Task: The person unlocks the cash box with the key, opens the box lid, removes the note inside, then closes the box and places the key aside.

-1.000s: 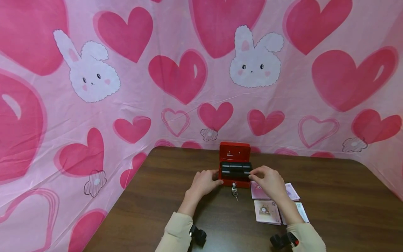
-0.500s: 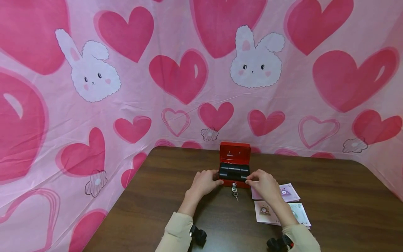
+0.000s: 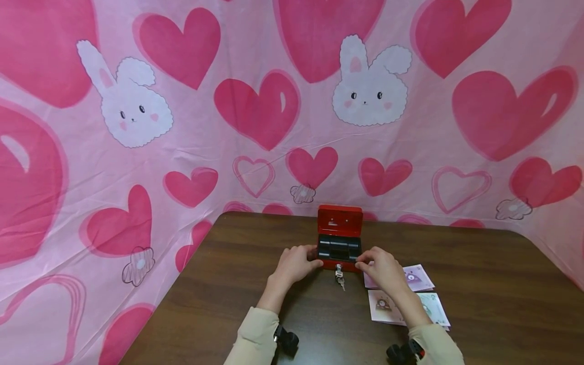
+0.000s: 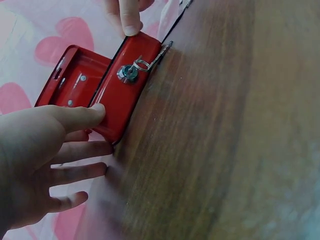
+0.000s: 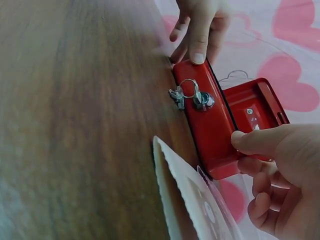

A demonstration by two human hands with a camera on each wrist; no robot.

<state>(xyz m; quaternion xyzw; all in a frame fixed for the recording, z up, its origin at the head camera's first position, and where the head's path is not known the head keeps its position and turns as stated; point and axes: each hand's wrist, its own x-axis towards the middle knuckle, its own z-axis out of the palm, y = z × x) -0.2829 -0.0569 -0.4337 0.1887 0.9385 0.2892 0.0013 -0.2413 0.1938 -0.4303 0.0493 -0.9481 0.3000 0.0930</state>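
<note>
A small red cash box (image 3: pixel 327 264) stands with its lid (image 3: pixel 339 221) raised at the back of the table. The black coin tray (image 3: pixel 339 248) lies level inside it. Keys on a ring (image 3: pixel 339 276) hang from the lock (image 4: pixel 128 73) at the front. My left hand (image 3: pixel 294 264) holds the box's left front corner, thumb on the front panel, the lower fingers spread along the side. At the right front corner my right hand (image 3: pixel 385 268) grips the box between thumb and index finger, its other fingers curled (image 5: pixel 260 205). The index tip is partly hidden.
Toy banknotes lie to the right of the box: purple notes (image 3: pixel 417 279), a beige note (image 3: pixel 383 306) and a greenish note (image 3: pixel 434 308). My right forearm hangs over them. A pink heart-print cloth (image 3: pixel 255 66) rises behind the wooden table (image 3: pixel 493 284).
The black coin tray has come down from a raised, slightly right-shifted position to sit level in the box. My right hand has moved left and down with it; my left hand has stayed put.
</note>
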